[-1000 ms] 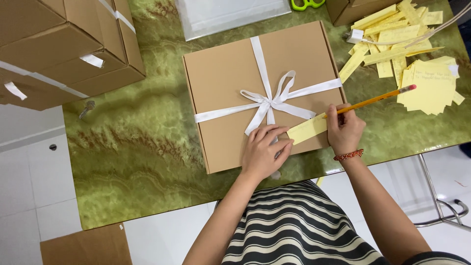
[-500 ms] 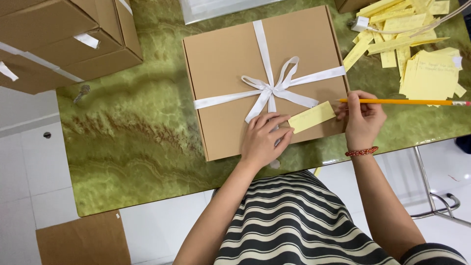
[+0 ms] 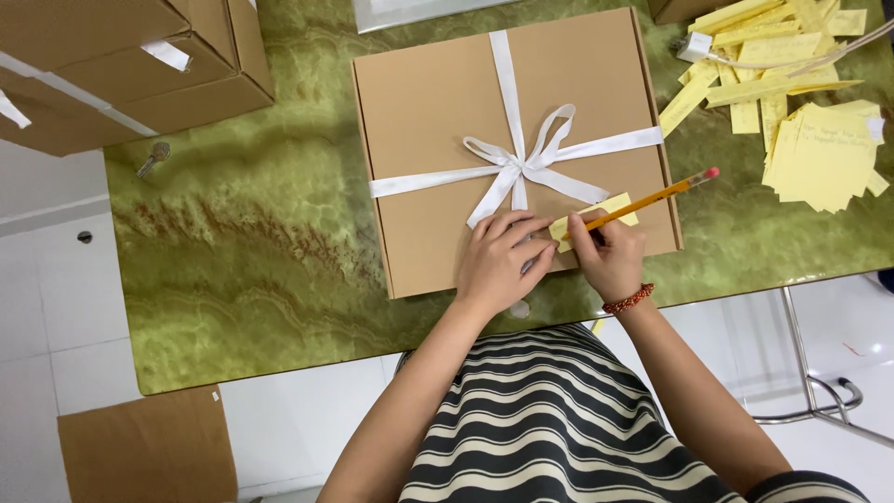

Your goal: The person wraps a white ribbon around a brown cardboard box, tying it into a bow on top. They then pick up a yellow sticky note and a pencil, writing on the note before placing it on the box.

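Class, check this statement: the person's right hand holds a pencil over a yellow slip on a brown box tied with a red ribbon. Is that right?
Not quite: the ribbon is white, not red, as the head view shows. The rest holds: the right hand holds a pencil over a yellow slip on the brown box.

Bare arms, a red beaded bracelet on the right wrist, black-and-white striped garment.
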